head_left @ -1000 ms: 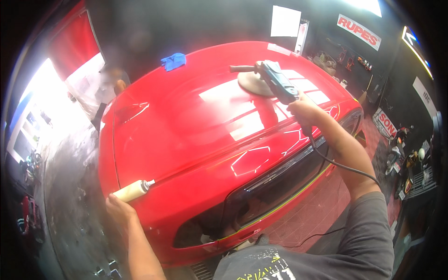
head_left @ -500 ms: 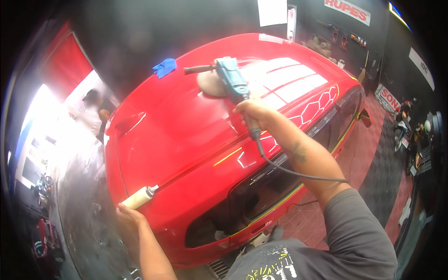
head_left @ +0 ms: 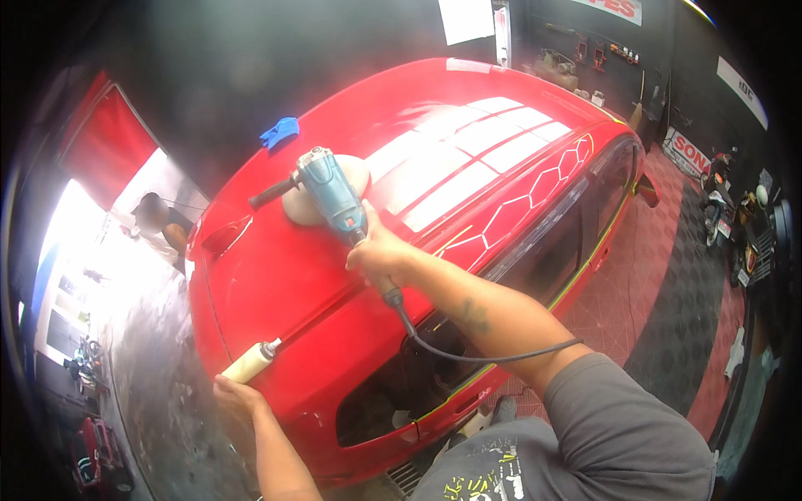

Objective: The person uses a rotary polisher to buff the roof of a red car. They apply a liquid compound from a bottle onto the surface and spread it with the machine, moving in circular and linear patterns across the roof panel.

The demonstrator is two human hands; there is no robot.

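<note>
My right hand (head_left: 382, 255) is wrapped round the rear grip of a blue-green rotary polisher (head_left: 332, 194). Its pale round pad (head_left: 305, 204) lies against the red car's roof (head_left: 276, 259), and nobody holds the dark side handle (head_left: 272, 193). From the grip, a dark cord (head_left: 468, 357) runs across under my forearm. At the lower left my left hand (head_left: 238, 395) grips the base end of a cream-coloured bottle (head_left: 248, 362). The bottle is tilted over the rear roof edge, nozzle pointing up and right; some of my fingers are hidden behind it.
A blue cloth (head_left: 280, 132) lies on the far roof edge. The roof fin (head_left: 225, 236) stands left of the polisher. Another person (head_left: 159, 219) is beyond the car's rear at left. Motorcycles (head_left: 720, 213) stand along the right wall. Yellow-green tape (head_left: 518, 351) lines the side windows.
The polisher has moved left and nearer across the roof in my right hand, its head turning slightly. My left hand and the bottle have hardly moved. The view has shifted a little.
</note>
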